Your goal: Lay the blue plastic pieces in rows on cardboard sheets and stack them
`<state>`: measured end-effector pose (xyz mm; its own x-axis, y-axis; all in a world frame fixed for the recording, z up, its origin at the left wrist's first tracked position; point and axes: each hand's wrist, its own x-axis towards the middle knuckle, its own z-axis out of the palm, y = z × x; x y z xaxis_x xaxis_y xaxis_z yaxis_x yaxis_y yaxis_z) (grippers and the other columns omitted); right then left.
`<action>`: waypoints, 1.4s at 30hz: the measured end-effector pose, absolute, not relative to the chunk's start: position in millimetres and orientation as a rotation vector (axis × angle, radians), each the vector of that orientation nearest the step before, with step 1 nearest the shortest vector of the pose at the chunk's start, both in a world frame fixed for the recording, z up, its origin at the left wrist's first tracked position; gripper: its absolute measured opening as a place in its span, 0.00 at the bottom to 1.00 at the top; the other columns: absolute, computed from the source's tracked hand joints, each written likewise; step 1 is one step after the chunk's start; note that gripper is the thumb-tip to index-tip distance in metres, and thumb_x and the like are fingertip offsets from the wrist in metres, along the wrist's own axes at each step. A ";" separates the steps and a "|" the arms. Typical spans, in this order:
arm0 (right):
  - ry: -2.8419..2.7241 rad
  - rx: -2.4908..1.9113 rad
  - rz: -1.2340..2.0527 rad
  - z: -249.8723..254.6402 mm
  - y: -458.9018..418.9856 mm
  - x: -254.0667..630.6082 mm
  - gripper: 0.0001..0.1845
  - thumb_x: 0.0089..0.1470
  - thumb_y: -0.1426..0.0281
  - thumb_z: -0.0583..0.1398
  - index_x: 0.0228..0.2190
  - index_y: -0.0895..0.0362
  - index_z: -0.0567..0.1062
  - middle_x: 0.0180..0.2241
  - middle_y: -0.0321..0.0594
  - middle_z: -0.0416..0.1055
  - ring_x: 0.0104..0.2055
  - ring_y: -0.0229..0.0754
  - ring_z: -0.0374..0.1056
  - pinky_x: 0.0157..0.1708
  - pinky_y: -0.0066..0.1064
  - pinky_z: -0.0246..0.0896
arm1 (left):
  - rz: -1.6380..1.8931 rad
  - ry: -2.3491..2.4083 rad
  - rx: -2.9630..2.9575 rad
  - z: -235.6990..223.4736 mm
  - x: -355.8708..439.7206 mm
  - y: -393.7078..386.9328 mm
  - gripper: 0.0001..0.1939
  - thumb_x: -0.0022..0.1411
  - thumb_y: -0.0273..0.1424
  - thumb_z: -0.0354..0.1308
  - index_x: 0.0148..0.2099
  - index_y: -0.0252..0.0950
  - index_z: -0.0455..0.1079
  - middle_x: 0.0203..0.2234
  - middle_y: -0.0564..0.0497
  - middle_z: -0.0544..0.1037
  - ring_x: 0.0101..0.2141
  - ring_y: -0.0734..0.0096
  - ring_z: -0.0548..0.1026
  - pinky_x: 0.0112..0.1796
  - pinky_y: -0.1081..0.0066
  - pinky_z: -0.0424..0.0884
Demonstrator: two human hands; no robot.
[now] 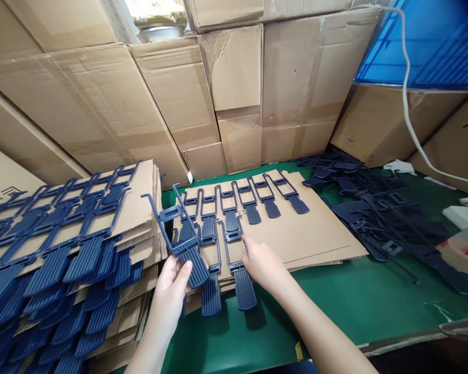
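My left hand (pixel 170 291) grips a dark blue plastic frame part (pixel 181 234) by its ribbed tab and holds it tilted up above the cardboard. My right hand (pixel 262 264) rests palm down on a brown cardboard sheet (pixel 320 234), fingertips touching another blue part (pixel 234 254) that lies in the second row. A first row of several identical parts (pixel 253 200) lies side by side across the far half of the sheet. The sheet tops a low pile of cardboard on a green table (pixel 335 306).
At left stands a taller stack of cardboard layers covered with blue parts (pixel 62 244). A loose heap of the same parts (pixel 374 208) lies at right. Cardboard boxes (pixel 234 88) wall the back. A white cable (pixel 407 114) hangs by a blue crate (pixel 432 41).
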<state>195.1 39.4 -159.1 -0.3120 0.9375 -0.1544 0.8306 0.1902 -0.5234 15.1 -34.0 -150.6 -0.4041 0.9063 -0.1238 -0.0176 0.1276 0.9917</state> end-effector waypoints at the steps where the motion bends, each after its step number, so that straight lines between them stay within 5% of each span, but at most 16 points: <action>1: -2.259 -1.715 0.794 -158.5 39.9 194.5 0.27 0.50 0.75 0.47 0.54 0.57 0.59 0.35 0.47 0.70 0.36 0.48 0.68 0.31 0.32 0.57 | 1.411 1.586 0.899 -149.9 13.2 -34.0 0.27 0.52 0.42 0.57 0.53 0.40 0.60 0.44 0.46 0.72 0.39 0.62 0.73 0.31 0.70 0.72; 9: -2.208 -1.746 0.841 -156.4 40.2 193.0 0.28 0.51 0.75 0.47 0.54 0.56 0.59 0.37 0.48 0.70 0.37 0.48 0.68 0.32 0.32 0.58 | 1.449 1.554 0.859 -146.8 10.0 -33.2 0.23 0.50 0.41 0.60 0.47 0.38 0.64 0.37 0.48 0.75 0.39 0.62 0.73 0.33 0.70 0.73; 27: -2.243 -1.743 0.721 -158.0 43.9 188.4 0.25 0.53 0.76 0.46 0.53 0.59 0.61 0.33 0.48 0.71 0.35 0.47 0.68 0.29 0.31 0.58 | 1.401 1.584 0.935 -153.3 12.1 -36.3 0.26 0.53 0.41 0.57 0.53 0.42 0.60 0.47 0.48 0.70 0.44 0.62 0.71 0.39 0.68 0.71; 38: -2.153 -1.652 0.729 -159.3 46.0 191.9 0.21 0.55 0.70 0.48 0.50 0.54 0.66 0.33 0.44 0.71 0.36 0.45 0.68 0.32 0.31 0.58 | 1.256 1.487 0.822 -147.7 35.3 -40.6 0.30 0.49 0.43 0.59 0.53 0.37 0.59 0.45 0.43 0.71 0.38 0.59 0.74 0.32 0.67 0.73; 42: -1.844 -1.272 1.027 -152.8 41.8 198.9 0.18 0.56 0.61 0.49 0.41 0.56 0.72 0.29 0.38 0.70 0.33 0.38 0.66 0.34 0.26 0.58 | 1.171 1.378 0.830 -144.7 54.4 -41.7 0.31 0.50 0.43 0.58 0.54 0.35 0.59 0.43 0.41 0.73 0.37 0.57 0.74 0.32 0.66 0.73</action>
<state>198.9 41.8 -152.8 -0.3053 0.9483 0.0862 0.4255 0.2169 -0.8786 54.4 -41.7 -144.7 -0.1619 0.9441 -0.2872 -0.1314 0.2678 0.9545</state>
